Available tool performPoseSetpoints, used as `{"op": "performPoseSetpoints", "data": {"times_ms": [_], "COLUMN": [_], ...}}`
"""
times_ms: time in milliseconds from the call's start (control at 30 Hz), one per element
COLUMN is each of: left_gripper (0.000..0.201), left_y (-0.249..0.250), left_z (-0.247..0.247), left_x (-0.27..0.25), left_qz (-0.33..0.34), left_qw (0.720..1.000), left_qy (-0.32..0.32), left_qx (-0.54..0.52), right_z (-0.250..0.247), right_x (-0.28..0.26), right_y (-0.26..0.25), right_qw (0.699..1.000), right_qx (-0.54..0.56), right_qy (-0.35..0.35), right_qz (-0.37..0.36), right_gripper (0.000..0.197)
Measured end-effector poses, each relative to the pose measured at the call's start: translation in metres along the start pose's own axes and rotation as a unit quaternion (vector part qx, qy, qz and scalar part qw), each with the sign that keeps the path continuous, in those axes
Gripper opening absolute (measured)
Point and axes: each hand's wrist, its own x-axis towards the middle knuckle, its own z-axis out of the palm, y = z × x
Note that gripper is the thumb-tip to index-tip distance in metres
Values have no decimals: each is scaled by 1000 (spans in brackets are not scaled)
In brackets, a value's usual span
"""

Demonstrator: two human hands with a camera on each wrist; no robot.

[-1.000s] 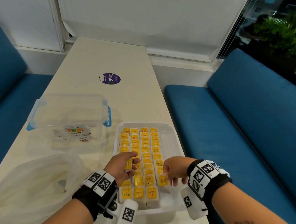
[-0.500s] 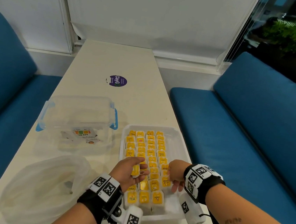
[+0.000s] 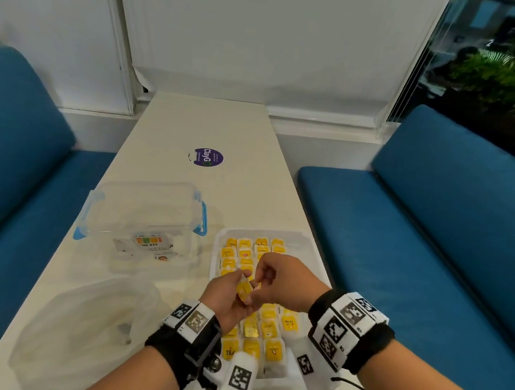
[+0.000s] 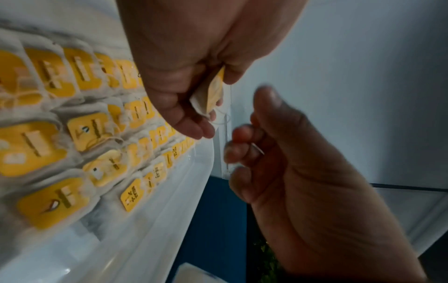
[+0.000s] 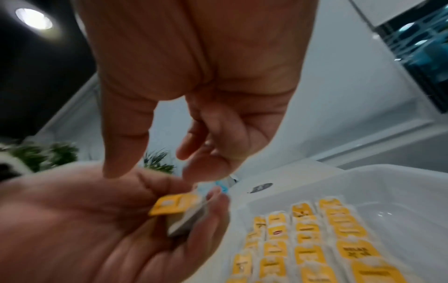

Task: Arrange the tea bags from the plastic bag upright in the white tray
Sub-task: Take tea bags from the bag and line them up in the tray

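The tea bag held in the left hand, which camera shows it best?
The right wrist view: the tea bag lies large across the left hand fingers, yellow tag and paper pouch both visible. The left wrist view shows it edge-on. The head view shows it small between both hands.

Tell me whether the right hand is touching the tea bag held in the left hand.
Cannot tell. The left hand holds the tea bag; the right wrist view shows the right hand fingertips right beside it, blurred, with neither contact nor gap plain.
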Motion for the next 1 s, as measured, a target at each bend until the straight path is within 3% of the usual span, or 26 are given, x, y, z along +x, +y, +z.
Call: {"op": "performPoseSetpoints", "data": {"times_ms": [200, 367, 500, 567, 667, 800, 1000], "left_gripper": [34, 40, 44, 29, 9, 13, 16], "left_y": [-3, -6, -6, -5, -6, -8, -6], "left_z": [7, 6, 5, 3, 1, -1, 0], "left_x": [-5, -6, -5, -4, -3, -1, 0], "left_qz": [-2, -22, -13, 5, 20, 22, 36], "left_qw": [999, 998, 995, 996, 997, 999, 997], "left_qy": [-36, -50, -97, -92, -70, -39, -55], "left_qx": [-13, -18, -3, 15, 41, 17, 29], "right_z": [17, 23, 24, 18, 8, -1, -3], "right_x": [-4, -6, -4, -3, -3, -4, -5], "right_y": [1, 7, 13, 16, 20, 26, 33], "right_qw": [997, 998, 994, 994, 991, 985, 956], "right_qx": [-9, -11, 4, 42, 101, 153, 290], "right_qy": [72, 60, 108, 97, 78, 69, 19], "right_qz": [-20, -22, -19, 7, 31, 26, 43], "right_gripper": [21, 23, 15, 8, 17, 22, 31]}}
